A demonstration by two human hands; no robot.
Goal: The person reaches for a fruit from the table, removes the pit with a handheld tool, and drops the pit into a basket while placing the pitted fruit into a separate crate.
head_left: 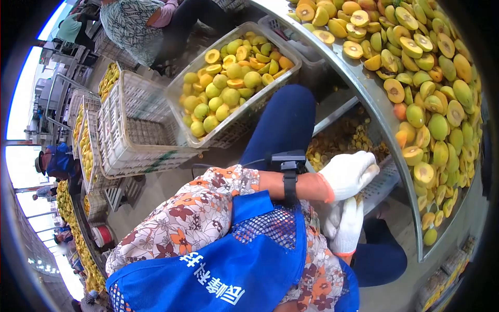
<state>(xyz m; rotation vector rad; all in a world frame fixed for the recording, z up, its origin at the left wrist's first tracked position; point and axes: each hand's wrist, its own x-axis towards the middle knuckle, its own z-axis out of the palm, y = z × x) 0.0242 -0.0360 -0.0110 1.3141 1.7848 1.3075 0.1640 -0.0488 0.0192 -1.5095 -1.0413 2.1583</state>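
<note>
Near both hands (349, 176) (345, 226), blue "科技" vest (275, 262)

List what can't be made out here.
In the head view:
Whatever may lie between the left hand and right hand: hidden by them.
Bottom of the fruit-filled crate: covered by fruit.
Head of the patterned-top co-worker: cut off by the top edge.

Blue vest (265, 270) w/ wht lettering (213, 286) covers floral top (176, 223). Gloves (345, 176) are wht, cuffs (327, 189) orange; strap (290, 188) blk, trousers (283, 117) navy.
</note>
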